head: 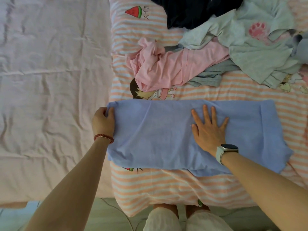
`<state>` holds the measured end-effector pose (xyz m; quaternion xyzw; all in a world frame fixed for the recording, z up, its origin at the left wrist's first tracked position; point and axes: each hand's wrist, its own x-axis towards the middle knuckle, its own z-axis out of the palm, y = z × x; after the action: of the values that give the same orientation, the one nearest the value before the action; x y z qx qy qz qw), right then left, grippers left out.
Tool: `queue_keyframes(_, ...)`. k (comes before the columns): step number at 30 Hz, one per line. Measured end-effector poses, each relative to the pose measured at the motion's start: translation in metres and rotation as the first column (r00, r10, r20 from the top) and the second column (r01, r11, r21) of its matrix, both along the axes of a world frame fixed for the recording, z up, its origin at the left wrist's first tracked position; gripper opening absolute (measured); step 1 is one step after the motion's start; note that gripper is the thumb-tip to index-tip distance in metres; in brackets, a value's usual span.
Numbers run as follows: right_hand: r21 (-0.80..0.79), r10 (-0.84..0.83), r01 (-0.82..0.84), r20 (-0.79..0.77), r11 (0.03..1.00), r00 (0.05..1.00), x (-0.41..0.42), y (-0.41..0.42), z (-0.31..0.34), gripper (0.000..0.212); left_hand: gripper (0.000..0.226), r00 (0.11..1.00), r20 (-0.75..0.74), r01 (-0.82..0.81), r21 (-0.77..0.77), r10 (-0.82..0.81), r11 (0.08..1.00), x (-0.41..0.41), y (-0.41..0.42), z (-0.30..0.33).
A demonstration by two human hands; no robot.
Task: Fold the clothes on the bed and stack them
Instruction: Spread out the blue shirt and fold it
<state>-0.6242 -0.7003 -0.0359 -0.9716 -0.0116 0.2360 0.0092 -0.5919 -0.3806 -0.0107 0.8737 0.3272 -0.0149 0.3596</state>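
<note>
the blue shirt (pixel 158 134) lay half folded; the left hand (pixel 103 121) pinched its corner, the right hand (pixel 209 130) pressed flat, fingers spread. a pile of clothes (pixel 216 52) waited unfolded, no stack visible.

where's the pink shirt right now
In the head view the pink shirt lies crumpled on the striped bedcover, beyond the blue garment, at the left edge of the unfolded pile beside the mint shirt.

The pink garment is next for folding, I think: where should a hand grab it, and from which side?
Probably the bunched end of the pink garment, coming from the left. That end lies free on the striped bedsheet, while its right end is tucked under the pale green shirt.
</note>
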Motion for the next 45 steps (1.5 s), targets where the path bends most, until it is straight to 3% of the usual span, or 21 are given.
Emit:
queue_keyframes(5,-0.036,-0.015,0.014,-0.035,0.999,0.999,0.003,0.001,0.0,0.055,0.037,0.96,0.207,-0.163,-0.137,0.189,0.977,0.02,0.012,0.011)
queue_keyframes(8,-0.026,-0.029,0.028,-0.039,0.999,0.999,0.003,0.003,0.002,0.054,0.035,0.956,0.105,-0.242,-0.236,0.272,0.941,0.028,0.024,0.009)
queue_keyframes(11,-0.027,-0.04,0.039,-0.033,0.999,0.999,0.004,0.004,0.005,0.054,0.015,0.967,-0.041,-0.253,-0.313,0.253,0.916,0.026,0.023,0.009)
queue_keyframes(12,-0.015,-0.046,0.046,-0.021,0.999,0.999,0.004,0.005,0.008,0.053,0.029,0.969,-0.057,-0.245,-0.297,0.239,0.923,0.025,0.02,0.01)
queue_keyframes(14,0.036,-0.075,0.074,0.03,0.997,0.997,0.004,0.004,0.013,0.053,0.052,0.993,-0.042,-0.114,-0.002,0.114,0.994,0.019,0.01,0.013)
queue_keyframes(16,0.09,-0.097,0.087,0.105,0.992,0.99,0.003,-0.002,0.019,0.051,0.055,0.989,-0.03,0.147,0.31,-0.145,0.939,0.011,-0.013,0.016)
queue_keyframes(17,0.102,-0.095,0.081,0.132,0.991,0.987,0.003,-0.007,0.022,0.051,0.054,0.959,-0.029,0.274,0.365,-0.283,0.89,0.005,-0.029,0.017)
queue_keyframes(20,0.058,-0.105,0.099,0.112,0.993,0.988,0.004,-0.031,0.029,0.051,0.054,0.824,-0.062,0.544,0.368,-0.564,0.754,-0.011,-0.091,0.018)
queue_keyframes(23,-0.019,-0.19,0.191,0.041,0.981,0.981,0.009,-0.069,0.03,0.052,0.057,0.684,-0.151,0.713,0.344,-0.713,0.611,-0.021,-0.145,0.016)
queue_keyframes(26,-0.012,-0.295,0.295,0.014,0.955,0.955,0.017,-0.118,0.034,0.051,0.06,0.572,-0.235,0.813,0.287,-0.786,0.506,-0.027,-0.185,0.006)
queue_keyframes(31,0.116,-0.305,0.299,0.032,0.947,0.952,0.024,-0.179,0.032,0.048,0.065,0.514,-0.263,0.854,0.249,-0.817,0.457,-0.033,-0.23,-0.001)
queue_keyframes(34,0.353,-0.542,0.481,0.096,0.803,0.835,0.038,-0.197,0.031,0.044,0.064,0.491,-0.231,0.857,0.3,-0.84,0.419,-0.023,-0.249,-0.004)
queue_keyframes(37,0.592,-0.708,0.629,-0.133,0.504,0.693,0.06,-0.209,0.036,0.03,0.063,0.454,-0.251,0.873,0.317,-0.855,0.37,-0.002,-0.268,-0.01)
queue_keyframes(40,0.624,-0.744,0.701,-0.274,0.345,0.609,0.078,-0.215,0.038,0.01,0.064,0.447,-0.253,0.874,0.325,-0.858,0.36,0.02,-0.285,-0.016)
queue_keyframes(45,0.668,-0.83,0.744,-0.409,0.01,0.379,0.087,-0.23,0.04,0.022,0.054,0.5,-0.235,0.852,0.303,-0.834,0.426,0.027,-0.297,-0.013)
